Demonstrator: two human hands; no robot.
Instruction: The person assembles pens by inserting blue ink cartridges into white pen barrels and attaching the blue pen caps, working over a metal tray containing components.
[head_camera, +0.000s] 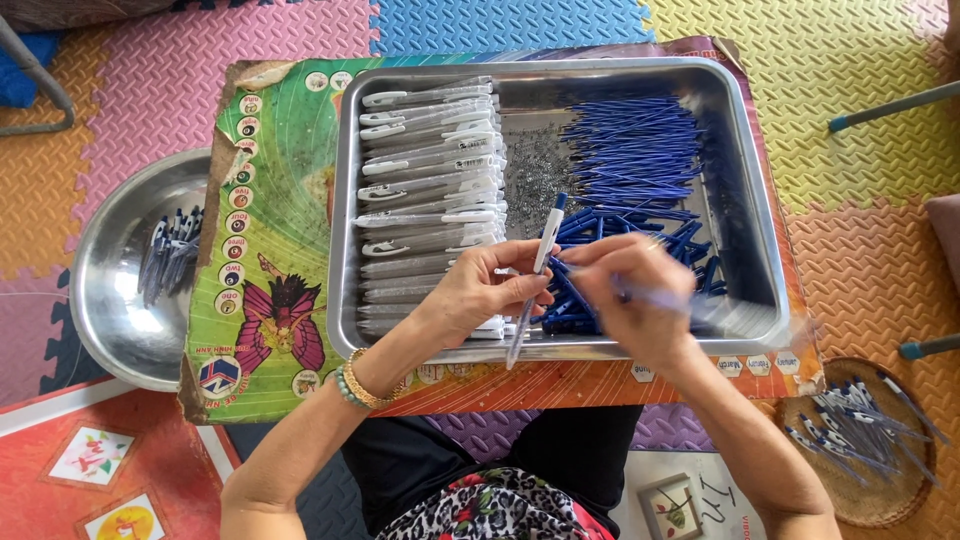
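A clear pen barrel (530, 280) is pinched in left hand (478, 292) fingers; a blue refill (650, 297) is gripped by right hand (632, 290) fingers, above the steel tray (745, 150).

A coloured foam-mat floor (150, 60) carries a printed board (290, 200), steel bowl (110, 320) and woven tray (900, 500).

Bright, even daylight, soft shadows, glare on the steel bowl (120, 290), motion blur on the right hand (640, 295).

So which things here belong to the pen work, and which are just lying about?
In use: left hand holding a pen; right hand; steel tray; clear barrels; blue refills.
Lying about: round bowl; woven basket; foam mats.
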